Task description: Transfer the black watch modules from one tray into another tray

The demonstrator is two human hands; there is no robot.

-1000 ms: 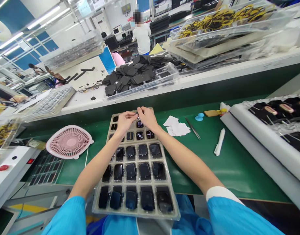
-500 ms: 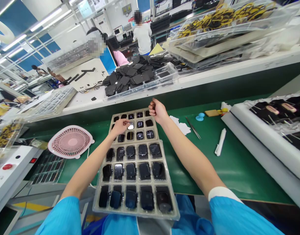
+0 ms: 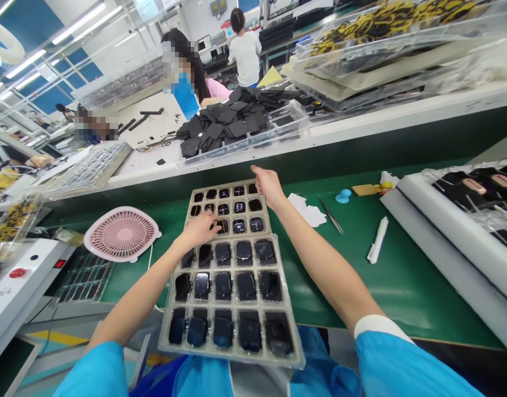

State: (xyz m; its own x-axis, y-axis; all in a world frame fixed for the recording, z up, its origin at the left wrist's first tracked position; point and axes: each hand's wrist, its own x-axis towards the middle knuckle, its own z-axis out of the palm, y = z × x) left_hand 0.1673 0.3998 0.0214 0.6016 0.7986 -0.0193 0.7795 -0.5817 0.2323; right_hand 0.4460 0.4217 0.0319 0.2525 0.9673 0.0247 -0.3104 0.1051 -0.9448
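Two beige trays lie end to end, their cells filled with dark square watch faces. Over the left part of the far tray [image 3: 232, 186], my left hand [image 3: 200, 228] reaches with its fingers apart, the tips at a watch face [image 3: 222, 226] in the row closest to me. Several watch faces in that tray show lit displays. My right hand [image 3: 270, 186] is closed at the far tray's right edge, thumb raised; whatever its curled fingers hold, if anything, is hidden. The near tray [image 3: 232, 357] holds larger dark watch faces, one with a bright reflection [image 3: 202, 284].
Left on the green bench [image 3: 327, 286] is a pink fan [image 3: 124, 234]. To the right lie white paper [image 3: 307, 210], tweezers [image 3: 331, 215] and a white pen [image 3: 377, 240]. A shelf ahead carries black pieces [image 3: 224, 125] and yellow-black bands [image 3: 373, 25]. People sit and stand beyond.
My left hand has moved toward me, from a bright watch face in the middle row to the row below, and its fingers have spread. My right hand stays closed near the tray's edge.
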